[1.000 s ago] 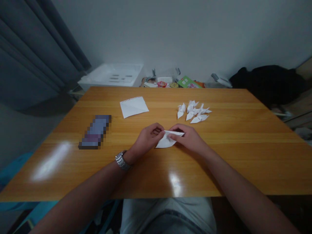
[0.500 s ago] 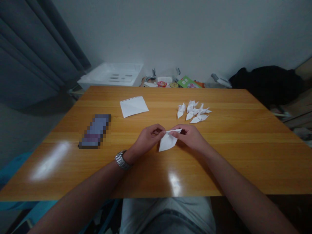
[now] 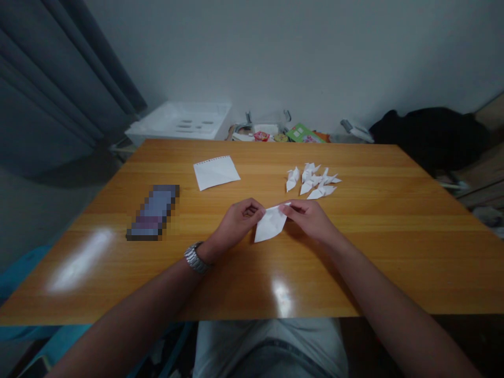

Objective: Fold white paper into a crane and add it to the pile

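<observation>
A partly folded white paper [image 3: 270,223] sits between my hands over the middle of the wooden table [image 3: 354,252]. My left hand [image 3: 236,223], with a metal watch on its wrist, pinches the paper's left upper edge. My right hand [image 3: 309,218] pinches its upper right tip. Both hands are closed on the paper, whose lower point rests near the tabletop.
Several small folded white paper figures [image 3: 314,181] lie in a cluster behind my right hand. A flat white sheet [image 3: 216,172] lies farther back on the left. A blurred dark rectangular object [image 3: 153,211] lies at the left. Clutter and a white bin [image 3: 181,122] stand beyond the table's far edge.
The paper has been turned from lying flat and wide to hanging more upright between my fingers. Both hands shifted slightly back from me.
</observation>
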Available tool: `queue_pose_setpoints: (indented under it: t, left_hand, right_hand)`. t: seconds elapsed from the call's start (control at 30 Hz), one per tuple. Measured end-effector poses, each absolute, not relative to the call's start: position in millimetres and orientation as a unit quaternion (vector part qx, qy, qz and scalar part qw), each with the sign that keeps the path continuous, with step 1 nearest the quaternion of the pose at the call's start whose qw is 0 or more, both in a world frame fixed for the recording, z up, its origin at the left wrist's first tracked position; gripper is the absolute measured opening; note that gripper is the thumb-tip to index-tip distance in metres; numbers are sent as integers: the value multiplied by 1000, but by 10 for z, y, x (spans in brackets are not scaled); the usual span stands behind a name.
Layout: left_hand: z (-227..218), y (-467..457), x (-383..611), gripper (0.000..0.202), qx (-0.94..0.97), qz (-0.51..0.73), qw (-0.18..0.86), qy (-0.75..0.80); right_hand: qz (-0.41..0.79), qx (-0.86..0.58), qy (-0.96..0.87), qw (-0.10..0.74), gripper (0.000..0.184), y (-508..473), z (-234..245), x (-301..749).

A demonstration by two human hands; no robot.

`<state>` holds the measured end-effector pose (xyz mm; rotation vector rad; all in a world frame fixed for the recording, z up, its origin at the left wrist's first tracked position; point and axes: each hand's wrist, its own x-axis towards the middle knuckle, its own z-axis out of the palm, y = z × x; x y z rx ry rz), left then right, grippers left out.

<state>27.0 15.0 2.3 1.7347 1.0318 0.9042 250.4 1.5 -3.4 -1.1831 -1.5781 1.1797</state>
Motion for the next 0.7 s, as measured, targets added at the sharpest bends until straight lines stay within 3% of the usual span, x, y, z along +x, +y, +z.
queue_pose_setpoints:
  t: [0.23, 0.43, 0.7]
  left_hand:
    - [11, 147, 268, 23, 705, 367, 450, 407]
    - [14, 137, 267, 23, 711, 354, 453, 404]
    - [-7, 131, 270, 22, 727, 329, 454, 396]
  right_hand:
    - [448, -483, -631, 410, 39, 1, -7, 2503]
    - [444, -472, -660, 381, 30, -3, -9, 2511]
    - [443, -472, -670, 364, 33, -24, -30, 2510]
